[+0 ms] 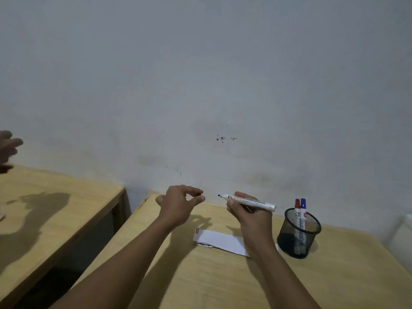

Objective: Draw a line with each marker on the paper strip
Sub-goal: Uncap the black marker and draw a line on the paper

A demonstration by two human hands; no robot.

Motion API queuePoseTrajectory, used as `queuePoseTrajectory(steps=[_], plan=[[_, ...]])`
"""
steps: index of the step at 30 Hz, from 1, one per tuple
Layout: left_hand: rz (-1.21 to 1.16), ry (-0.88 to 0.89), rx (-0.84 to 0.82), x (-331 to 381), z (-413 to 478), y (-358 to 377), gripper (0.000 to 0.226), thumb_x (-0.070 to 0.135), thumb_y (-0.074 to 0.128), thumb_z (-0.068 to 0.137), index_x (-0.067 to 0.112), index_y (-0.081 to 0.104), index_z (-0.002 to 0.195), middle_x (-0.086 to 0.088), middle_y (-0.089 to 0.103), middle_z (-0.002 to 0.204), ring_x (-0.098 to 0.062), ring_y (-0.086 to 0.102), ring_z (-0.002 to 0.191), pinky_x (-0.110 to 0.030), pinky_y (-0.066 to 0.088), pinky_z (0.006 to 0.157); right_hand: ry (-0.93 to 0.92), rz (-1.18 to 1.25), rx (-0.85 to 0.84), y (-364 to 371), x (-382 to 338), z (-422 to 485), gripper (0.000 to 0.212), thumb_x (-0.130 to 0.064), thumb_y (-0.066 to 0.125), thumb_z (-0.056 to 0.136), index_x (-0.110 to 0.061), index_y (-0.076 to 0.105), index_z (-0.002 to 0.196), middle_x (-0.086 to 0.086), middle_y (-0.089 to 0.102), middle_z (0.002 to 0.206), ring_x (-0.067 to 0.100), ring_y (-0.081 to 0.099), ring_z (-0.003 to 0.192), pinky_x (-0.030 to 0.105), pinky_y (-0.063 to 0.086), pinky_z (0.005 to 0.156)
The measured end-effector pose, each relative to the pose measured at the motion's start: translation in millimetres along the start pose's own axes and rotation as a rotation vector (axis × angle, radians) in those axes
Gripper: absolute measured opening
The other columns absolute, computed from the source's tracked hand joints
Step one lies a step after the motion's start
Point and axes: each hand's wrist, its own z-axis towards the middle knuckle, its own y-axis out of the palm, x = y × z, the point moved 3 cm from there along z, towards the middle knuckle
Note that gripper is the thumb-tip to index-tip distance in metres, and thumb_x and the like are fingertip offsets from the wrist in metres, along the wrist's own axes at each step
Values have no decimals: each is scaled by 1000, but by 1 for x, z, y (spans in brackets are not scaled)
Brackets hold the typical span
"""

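Black marker (249,200) uncapped, light, stiff — right hand (249,214) wrapped round barrel; left hand (180,202) pinching something small, likely cap. Paper strip (220,239) flimsy — pin before drawing.

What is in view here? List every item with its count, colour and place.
Uncapped marker: one, white barrel with black tip, held in the air above the desk.
Capped markers: two, red cap and blue cap, standing in the cup.
Mesh cup: one, black, on the desk, right of the paper.
Paper strip: one, white, flat on the desk under the hands; no drawn lines visible.
Desk: one, light wood, against the wall.
Second table: one, light wood, to the left.
Another person's hand: one, at the left edge.
Left hand: thumb and forefinger pinched; a cap cannot be made out.
Right hand: gripping the uncapped marker.
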Motion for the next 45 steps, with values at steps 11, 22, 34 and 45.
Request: queuePoseTrajectory(steps=[11, 22, 34, 45], plan=[[240, -77, -32, -72, -1, 31, 11, 40, 68, 86, 36, 74, 93, 23, 64, 76, -5, 54, 106, -39, 18, 101, 75, -299, -165, -4, 55, 18, 10, 1, 77, 86, 5, 71, 93, 13, 73, 71, 17, 69, 65, 25, 57, 64], [448, -145, -79, -76, -40, 32, 68, 72, 66, 70, 36, 49, 126, 13, 48, 140, -17, 32, 137, -62, 9, 115, 62, -533, -263, 4, 93, 30, 7, -8, 73, 90, -2, 68, 88, 7, 73, 72, 16, 68, 62, 29, 55, 63], [330, -147, -246, -87, -28, 32, 27, 58, 79, 64, 38, 68, 79, 21, 46, 138, -12, 16, 141, -73, -14, 108, 2, -660, -251, 3, 98, 30, 7, -13, 74, 89, -7, 69, 90, 7, 77, 80, 18, 74, 70, 33, 61, 68], [340, -63, -326, -78, -30, 30, 22, 58, 72, 77, 49, 74, 96, 18, 45, 146, -15, 16, 142, -78, -17, 102, -18, -721, -244, 4, 99, 31, 8, -18, 74, 90, -11, 71, 92, 0, 77, 82, 13, 74, 72, 30, 62, 69]])
